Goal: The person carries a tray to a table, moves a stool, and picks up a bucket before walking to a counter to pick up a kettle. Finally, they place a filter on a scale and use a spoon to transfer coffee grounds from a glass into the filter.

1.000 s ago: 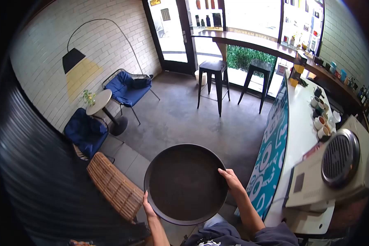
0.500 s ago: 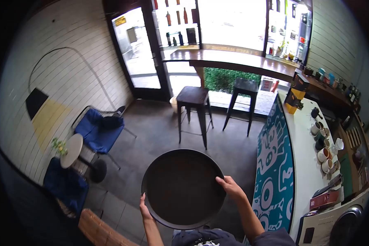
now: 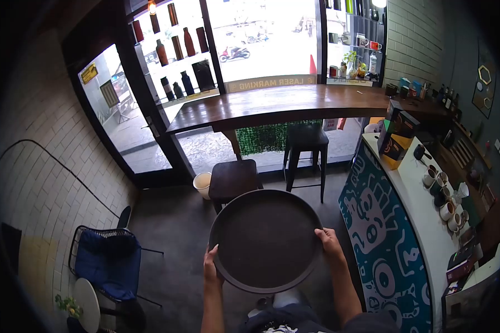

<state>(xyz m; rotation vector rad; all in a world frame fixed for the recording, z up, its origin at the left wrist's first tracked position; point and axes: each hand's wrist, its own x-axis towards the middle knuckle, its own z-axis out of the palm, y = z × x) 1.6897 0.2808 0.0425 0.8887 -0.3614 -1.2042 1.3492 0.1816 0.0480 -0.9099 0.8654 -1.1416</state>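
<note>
A round dark serving tray is held out in front of my body, its flat inside facing up. My left hand grips the rim at the left, thumb over the edge. On the opposite side my right hand clasps the rim, its thumb also on top. The fingers beneath the tray are hidden. Nothing lies on the tray. Just beyond its far rim is a dark stool, partly covered by the tray in this view.
A long wooden bar counter runs along the window. Another black stool stands before it. To the right is a white-topped counter with several mugs. A blue-cushioned chair and small round table are at left.
The window bar and stools appear nearer and larger, and the view has shifted. The tray has moved slightly right and up in view, still held in both hands.
</note>
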